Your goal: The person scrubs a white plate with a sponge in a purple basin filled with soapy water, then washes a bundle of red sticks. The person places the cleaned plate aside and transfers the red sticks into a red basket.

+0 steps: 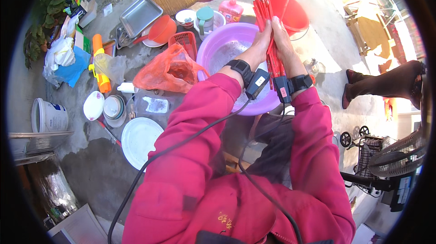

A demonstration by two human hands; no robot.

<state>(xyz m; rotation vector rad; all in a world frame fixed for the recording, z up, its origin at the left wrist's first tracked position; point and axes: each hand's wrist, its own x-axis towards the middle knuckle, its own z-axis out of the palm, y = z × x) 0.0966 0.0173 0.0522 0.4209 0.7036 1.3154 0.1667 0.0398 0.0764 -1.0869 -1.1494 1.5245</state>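
Observation:
A bundle of red chopsticks (261, 7) is pressed between my left hand (260, 44) and my right hand (283, 39), with the palms facing each other. Both hands are above the right side of a purple plastic basin (211, 44) that holds sudsy water. The upper ends of the bundle fan out past my fingertips, and the lower ends show between my wrists. Behind the bundle stands a red plastic bucket (294, 14). A pink pump bottle (231, 8) is beyond the basin.
Left of the basin lie a red plastic bag (156, 73), a red basket (184, 36), a metal tray (141, 14) and a large white plate (139, 142). Stacked bowls (112, 107) sit farther left. At the right are a person's legs (381, 85) and a fan (396, 155). Cables run from my wrists.

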